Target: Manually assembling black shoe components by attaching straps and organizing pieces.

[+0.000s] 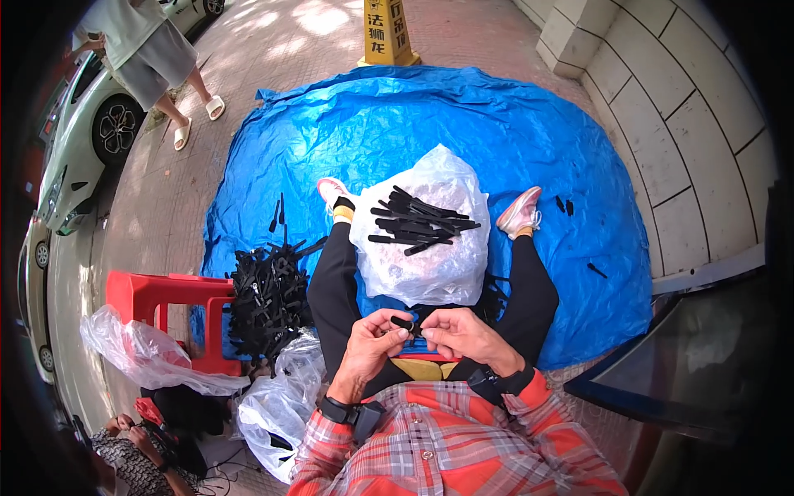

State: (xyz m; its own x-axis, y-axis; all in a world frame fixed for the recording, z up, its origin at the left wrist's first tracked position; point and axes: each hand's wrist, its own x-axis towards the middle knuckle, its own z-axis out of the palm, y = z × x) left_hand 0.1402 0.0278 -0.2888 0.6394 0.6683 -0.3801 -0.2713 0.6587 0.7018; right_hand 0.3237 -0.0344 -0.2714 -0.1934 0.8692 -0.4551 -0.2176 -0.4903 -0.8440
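In front of my lap, my left hand [374, 343] pinches a small black strip [403, 322] between thumb and fingers. My right hand [473, 337] comes in from the other side, its fingertips closed on the strip's other end, close to the left fingertips. Just beyond my hands, between my legs, lies a stuffed white plastic bag [422, 277]. On top of it rests a loose pile of flat black strips [418, 221]. A bigger heap of tangled black strips [269, 298] sits left of my left leg.
A blue tarp [529, 124] spreads under me, with a few stray strips on it. To the left stand a red stool [169, 289] and clear plastic bags [285, 405]. A yellow sign [389, 37] is at the far edge; people and parked cars are at left, a tiled wall at right.
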